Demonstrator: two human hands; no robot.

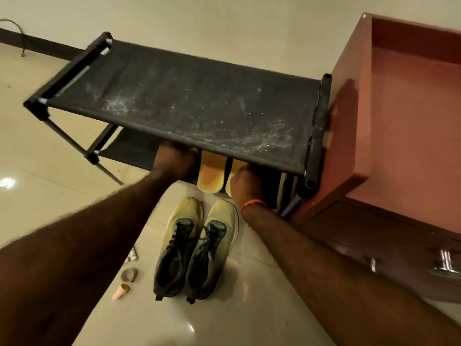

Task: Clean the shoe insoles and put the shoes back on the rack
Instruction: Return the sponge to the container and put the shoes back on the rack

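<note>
A pair of yellow and grey sneakers stands on the tiled floor, the left shoe (178, 245) beside the right shoe (212, 248), toes toward the black shoe rack (174, 96). Two yellow-orange insoles lie on the rack's lower shelf and stick out over its front edge. My left hand (174, 159) reaches under the dusty top shelf just left of the left insole (210, 173), and its fingers are hidden. My right hand (247, 186) lies over the right insole (234, 168) and closes around it.
A reddish-brown wooden cabinet (399, 121) stands against the rack's right end, with metal handles (446, 260) low on its front. On the floor left of the shoes lie a tape roll (129, 274), a small pink item (119, 292) and a wrapper (132, 254).
</note>
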